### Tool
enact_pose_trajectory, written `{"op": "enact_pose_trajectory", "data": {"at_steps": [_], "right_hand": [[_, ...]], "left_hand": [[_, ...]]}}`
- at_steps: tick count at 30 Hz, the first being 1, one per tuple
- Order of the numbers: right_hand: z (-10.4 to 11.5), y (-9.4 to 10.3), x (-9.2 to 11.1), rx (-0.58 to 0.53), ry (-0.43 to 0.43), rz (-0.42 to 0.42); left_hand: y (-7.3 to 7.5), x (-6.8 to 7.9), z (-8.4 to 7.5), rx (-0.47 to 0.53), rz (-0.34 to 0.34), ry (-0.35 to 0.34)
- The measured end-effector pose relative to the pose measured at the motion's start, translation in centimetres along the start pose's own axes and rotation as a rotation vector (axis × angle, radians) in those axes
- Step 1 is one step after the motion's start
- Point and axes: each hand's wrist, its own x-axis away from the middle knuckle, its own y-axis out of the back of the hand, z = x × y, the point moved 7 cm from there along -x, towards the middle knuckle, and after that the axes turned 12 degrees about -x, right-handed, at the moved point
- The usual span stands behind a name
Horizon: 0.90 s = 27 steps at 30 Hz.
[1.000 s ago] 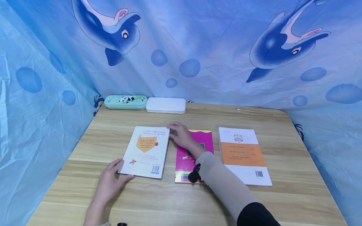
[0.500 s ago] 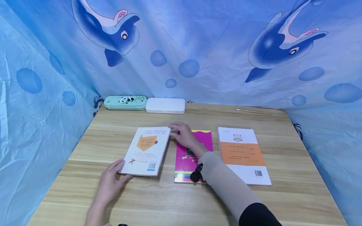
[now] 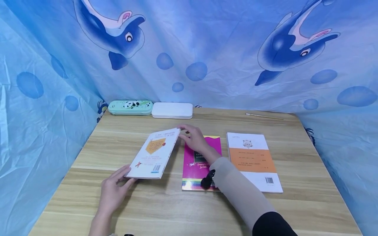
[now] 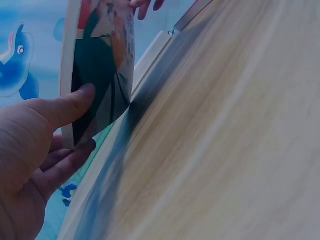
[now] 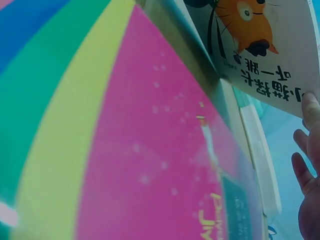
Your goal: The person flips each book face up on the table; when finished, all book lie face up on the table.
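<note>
A thin white paperback book (image 3: 152, 157) with an orange printed patch and a barcode is held tilted over the left part of the table, its right side raised. My left hand (image 3: 113, 190) pinches its near left corner; in the left wrist view the thumb lies on the illustrated cover (image 4: 100, 65). My right hand (image 3: 195, 141) holds the far right corner between thumb and fingers. The right wrist view shows the book's underside (image 5: 280, 30) with an orange cat picture. Beneath the right forearm lies a magenta book (image 3: 192, 175), partly hidden.
A white and orange book (image 3: 251, 160) lies at the right. Along the back edge stand a green panda pencil case (image 3: 130, 108) and a white case (image 3: 172, 110). A pencil (image 3: 264, 116) lies at the back right. Blue dolphin-print cloth (image 3: 224, 82) hangs behind the wooden table.
The white book has gone from nearly flat to tilted, its right side lifted by my right hand. My left hand keeps its corner, moving little. The other books have stayed put.
</note>
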Motion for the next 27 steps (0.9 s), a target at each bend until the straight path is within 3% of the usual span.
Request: {"op": "enact_pose_trajectory", "data": {"at_steps": [5, 14, 20, 27], "right_hand": [[1.0, 0.7, -0.3, -0.008, 0.083, -0.052], [2.2, 1.1, -0.8, -0.037, 0.13, -0.064], [2.7, 1.6, -0.9, -0.038, 0.112, -0.057], [3.7, 2.2, -1.2, -0.041, 0.164, -0.061]], "left_hand": [[0.6, 0.0, -0.4, 0.08, -0.091, -0.011], [1.4, 0.1, -0.9, 0.077, -0.204, -0.055], [1.7, 0.1, -1.4, 0.107, -0.246, -0.11], [2.0, 0.0, -2.0, 0.149, -0.262, -0.155]]}}
